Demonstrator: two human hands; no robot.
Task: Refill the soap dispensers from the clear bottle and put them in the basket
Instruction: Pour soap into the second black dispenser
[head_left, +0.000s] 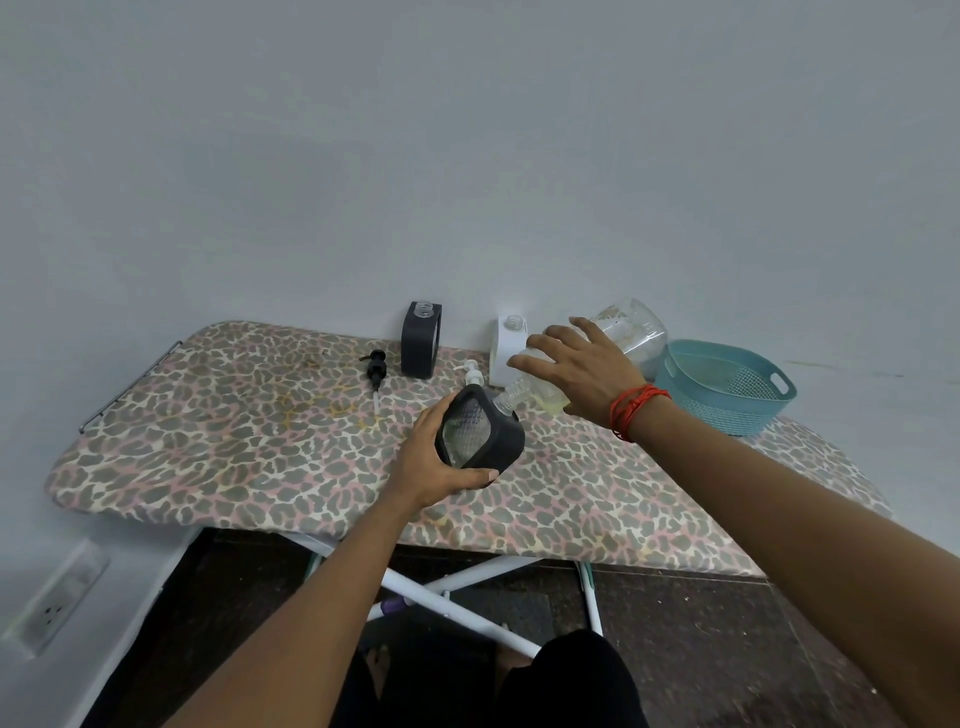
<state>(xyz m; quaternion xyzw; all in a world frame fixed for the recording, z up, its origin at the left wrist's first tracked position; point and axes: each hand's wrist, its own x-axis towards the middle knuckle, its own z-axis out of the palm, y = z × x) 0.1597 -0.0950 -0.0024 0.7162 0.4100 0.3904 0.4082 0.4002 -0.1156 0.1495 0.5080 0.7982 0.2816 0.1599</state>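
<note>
The tilted black dispenser (480, 434) sits in the left hand (436, 467), fingers wrapped round its body, just above the leopard-print board (234, 441). The right hand (582, 371) grasps the clear bottle (636, 332) from above, tipped neck-down at the dispenser's mouth. Behind stand an open dark dispenser (420, 340) and a white dispenser (506, 348) — a black pump (375, 366) lies loose. The teal basket (727, 405) sits at the right.

So what we've got here is an ironing board (234, 457) in a leopard-print cover, pushed right up against a plain pale wall (467, 156). We can see a few yellowish stains (311, 400) on the cover and a thin metal rail (130, 387) at its left end. Underneath, crossed white legs (457, 597) stand on a dark speckled floor (727, 649), and there's a wall socket (57, 597) low on the left.
</note>
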